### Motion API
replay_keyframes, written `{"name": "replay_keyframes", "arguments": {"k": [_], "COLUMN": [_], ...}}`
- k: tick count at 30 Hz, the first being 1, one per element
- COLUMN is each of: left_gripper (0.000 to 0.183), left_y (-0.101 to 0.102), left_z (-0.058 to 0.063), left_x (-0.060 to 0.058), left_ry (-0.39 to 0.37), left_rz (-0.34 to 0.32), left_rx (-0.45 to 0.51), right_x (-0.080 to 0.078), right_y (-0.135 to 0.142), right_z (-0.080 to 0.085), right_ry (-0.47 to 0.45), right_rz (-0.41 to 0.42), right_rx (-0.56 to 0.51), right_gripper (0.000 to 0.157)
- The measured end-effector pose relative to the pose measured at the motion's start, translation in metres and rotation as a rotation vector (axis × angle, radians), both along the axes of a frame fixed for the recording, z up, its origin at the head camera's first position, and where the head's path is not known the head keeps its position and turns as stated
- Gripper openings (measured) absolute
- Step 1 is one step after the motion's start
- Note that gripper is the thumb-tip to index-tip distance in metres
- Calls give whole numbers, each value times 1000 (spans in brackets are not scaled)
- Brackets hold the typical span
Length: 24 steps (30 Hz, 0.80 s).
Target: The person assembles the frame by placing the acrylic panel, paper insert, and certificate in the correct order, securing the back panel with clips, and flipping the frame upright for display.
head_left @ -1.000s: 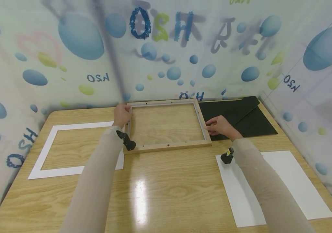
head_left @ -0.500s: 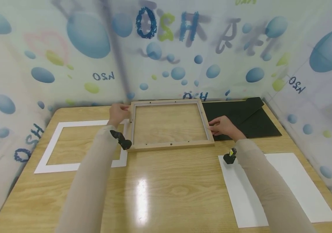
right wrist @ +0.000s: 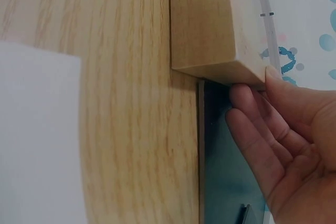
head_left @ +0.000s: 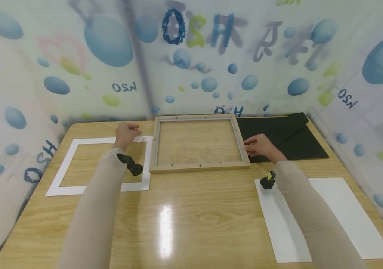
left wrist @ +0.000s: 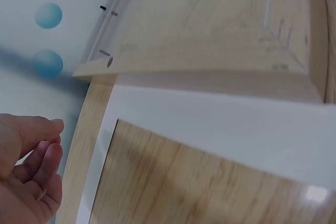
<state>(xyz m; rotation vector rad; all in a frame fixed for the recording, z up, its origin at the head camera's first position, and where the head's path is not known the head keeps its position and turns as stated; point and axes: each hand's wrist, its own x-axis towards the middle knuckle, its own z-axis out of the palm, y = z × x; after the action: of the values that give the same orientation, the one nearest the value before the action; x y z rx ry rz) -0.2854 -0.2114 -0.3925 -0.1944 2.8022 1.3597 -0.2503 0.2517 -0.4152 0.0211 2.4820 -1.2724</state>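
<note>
A light wooden picture frame lies at the back middle of the table, its turn pins showing. At its right rail, my right hand holds the edge; the right wrist view shows the thumb on the top edge and fingers against the outer side. Left of the frame and apart from it, my left hand hovers with loosely bent fingers and nothing in them. Below that hand is a white mat board with a rectangular window. Its right edge lies close along the frame's left rail, as the left wrist view shows.
A black backing board with a folded stand lies right of the frame, partly hidden by my right hand. A white sheet lies at the front right under my right forearm. A printed curtain borders the table's back.
My left hand has let go of the frame's left rail and moved left, over the mat board. The right hand stays at the right rail. The view has shifted slightly.
</note>
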Motion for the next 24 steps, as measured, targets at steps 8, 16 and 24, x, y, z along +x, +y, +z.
{"name": "replay_keyframes", "arguments": {"k": [8, 16, 24], "left_gripper": [37, 37, 36], "left_y": [-26, -49, -76], "left_z": [3, 4, -1], "left_x": [15, 28, 40], "left_ry": [-55, -23, -13], "left_rz": [12, 28, 67], "left_rx": [7, -63, -121], "right_x": [1, 1, 5], "right_y": [0, 1, -2], "right_z": [0, 0, 3], "right_ry": [-4, 4, 18], "right_rz": [-2, -8, 6], "right_rx": [-4, -7, -24], "right_gripper": [40, 41, 42]}}
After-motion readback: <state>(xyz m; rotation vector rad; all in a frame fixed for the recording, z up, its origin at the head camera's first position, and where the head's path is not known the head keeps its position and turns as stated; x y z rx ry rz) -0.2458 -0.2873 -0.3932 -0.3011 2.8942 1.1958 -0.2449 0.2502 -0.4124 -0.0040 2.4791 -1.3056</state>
